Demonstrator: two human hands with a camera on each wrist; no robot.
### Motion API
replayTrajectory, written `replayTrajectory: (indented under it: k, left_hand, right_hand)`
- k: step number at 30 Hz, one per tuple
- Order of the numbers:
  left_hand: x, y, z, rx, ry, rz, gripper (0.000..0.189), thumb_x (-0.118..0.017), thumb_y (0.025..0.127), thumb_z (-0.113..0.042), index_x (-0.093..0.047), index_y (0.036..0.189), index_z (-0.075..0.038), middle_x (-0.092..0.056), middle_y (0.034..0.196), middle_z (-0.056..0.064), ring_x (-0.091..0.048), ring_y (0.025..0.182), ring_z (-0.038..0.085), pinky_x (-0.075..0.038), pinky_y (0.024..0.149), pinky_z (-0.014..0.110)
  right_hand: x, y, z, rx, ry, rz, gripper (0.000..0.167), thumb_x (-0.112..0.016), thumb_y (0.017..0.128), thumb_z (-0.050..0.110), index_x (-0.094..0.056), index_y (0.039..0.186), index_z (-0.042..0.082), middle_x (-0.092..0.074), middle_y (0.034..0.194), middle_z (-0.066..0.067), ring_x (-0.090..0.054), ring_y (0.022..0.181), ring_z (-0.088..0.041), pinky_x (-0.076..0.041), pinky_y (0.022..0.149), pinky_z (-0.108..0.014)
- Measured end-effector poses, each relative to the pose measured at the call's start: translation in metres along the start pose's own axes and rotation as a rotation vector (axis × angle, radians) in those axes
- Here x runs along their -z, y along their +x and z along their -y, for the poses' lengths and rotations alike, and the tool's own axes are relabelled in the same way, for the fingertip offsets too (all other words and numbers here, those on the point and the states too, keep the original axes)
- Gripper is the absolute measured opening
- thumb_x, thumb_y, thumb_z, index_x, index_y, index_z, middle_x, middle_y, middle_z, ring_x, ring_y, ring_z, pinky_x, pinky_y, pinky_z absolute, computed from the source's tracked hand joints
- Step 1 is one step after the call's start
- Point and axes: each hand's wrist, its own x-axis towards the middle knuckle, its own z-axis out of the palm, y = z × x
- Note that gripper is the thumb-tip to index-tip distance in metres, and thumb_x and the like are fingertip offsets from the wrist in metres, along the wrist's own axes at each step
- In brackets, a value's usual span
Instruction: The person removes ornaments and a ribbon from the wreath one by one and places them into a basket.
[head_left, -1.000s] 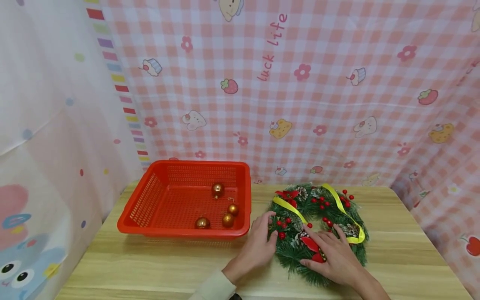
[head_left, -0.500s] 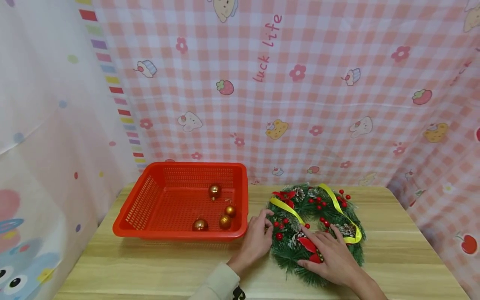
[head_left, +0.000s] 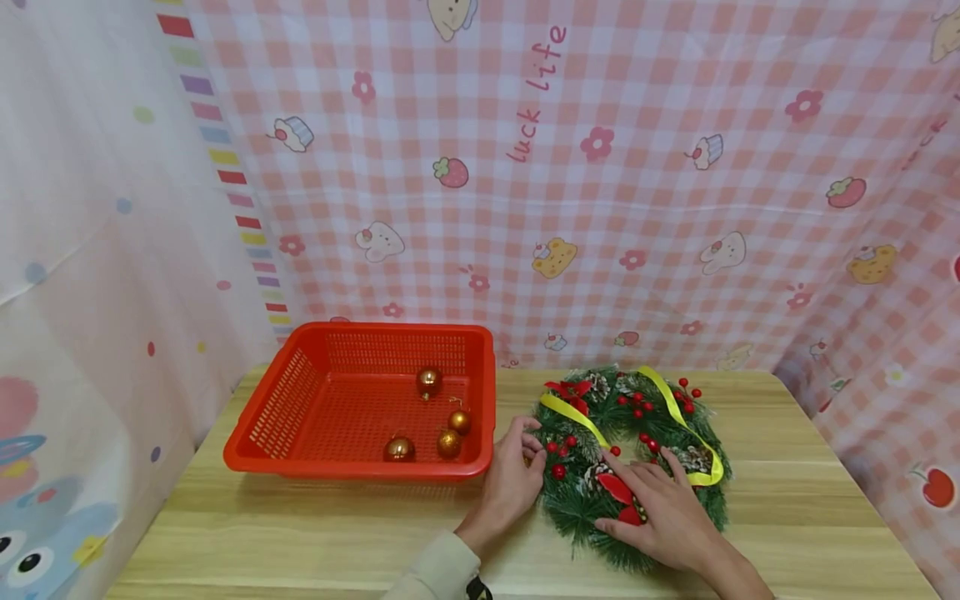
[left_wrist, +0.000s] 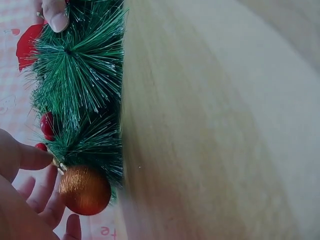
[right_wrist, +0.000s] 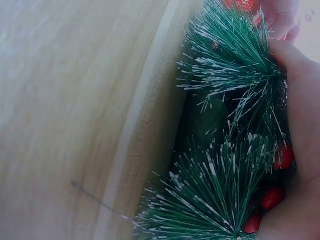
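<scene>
My left hand (head_left: 513, 479) is at the left side of a green Christmas wreath (head_left: 577, 517). In the left wrist view, its thumb and finger pinch the small cap of a gold bauble (left_wrist: 85, 191), which hangs against the wreath's pine needles. The head view mostly hides this bauble behind the fingers. My right hand (head_left: 667, 517) rests with spread fingers on the wreath's front right, over a red flower (head_left: 617, 490). Its thumb shows at the top of the left wrist view. Red berries (head_left: 558, 472), pine cones (head_left: 697, 458) and a yellow ribbon (head_left: 573, 410) decorate the wreath.
Left of the wreath stands a red plastic basket (head_left: 360, 468) holding several gold baubles, among them a shiny one (head_left: 429, 382) at the back. Both sit on a wooden table (head_left: 315, 533). Behind hangs a pink checked cloth (head_left: 480, 217).
The left thumb has drawn in toward the fingers at the wreath's left edge. The head view has shifted slightly. The right hand stays put on the wreath.
</scene>
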Motion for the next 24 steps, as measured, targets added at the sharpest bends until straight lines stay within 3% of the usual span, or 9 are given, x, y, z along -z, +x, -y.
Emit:
replayTrajectory:
  k: [5, 13, 19, 24]
  left_hand:
    - [-0.0015, 0.0018, 0.0035, -0.018, -0.010, -0.004, 0.026, -0.066, 0.090, 0.001, -0.055, 0.111, -0.010, -0.061, 0.080, -0.003, -0.054, 0.070, 0.005, -0.048, 0.067, 0.022]
    - [-0.0015, 0.0025, 0.0044, 0.000, -0.003, 0.035, 0.027, -0.064, 0.091, 0.000, -0.055, 0.114, -0.011, -0.065, 0.083, -0.001, -0.057, 0.071, 0.003, -0.050, 0.069, 0.023]
    - [-0.0022, 0.0017, 0.0025, -0.006, -0.005, 0.011, 0.024, -0.058, 0.094, 0.003, -0.056, 0.113, -0.011, -0.061, 0.083, -0.001, -0.053, 0.070, 0.004, -0.048, 0.067, 0.023]
    - [-0.0045, 0.0019, 0.0017, -0.055, 0.026, -0.033, 0.026, -0.053, 0.093, 0.009, -0.055, 0.112, -0.010, -0.057, 0.088, 0.002, -0.051, 0.074, 0.007, -0.047, 0.069, 0.023]
  right_hand:
    - [-0.0001, 0.0004, -0.0003, -0.011, 0.006, 0.011, 0.086, -0.065, 0.082, 0.068, -0.042, 0.152, 0.023, -0.068, 0.121, -0.007, -0.060, 0.115, -0.032, -0.014, 0.112, -0.063]
    - [-0.0010, 0.0011, -0.0010, -0.024, 0.016, 0.018, 0.086, -0.065, 0.082, 0.068, -0.042, 0.151, 0.023, -0.067, 0.122, -0.007, -0.059, 0.116, -0.031, -0.013, 0.113, -0.062]
    - [-0.0009, 0.0004, -0.0002, -0.021, 0.004, 0.011, 0.085, -0.064, 0.082, 0.069, -0.044, 0.150, 0.022, -0.068, 0.120, -0.007, -0.060, 0.115, -0.031, -0.014, 0.112, -0.062]
    - [-0.0012, 0.0004, 0.0006, -0.015, 0.004, 0.001, 0.084, -0.065, 0.082, 0.068, -0.045, 0.150, 0.023, -0.068, 0.119, -0.006, -0.060, 0.113, -0.031, -0.014, 0.112, -0.061]
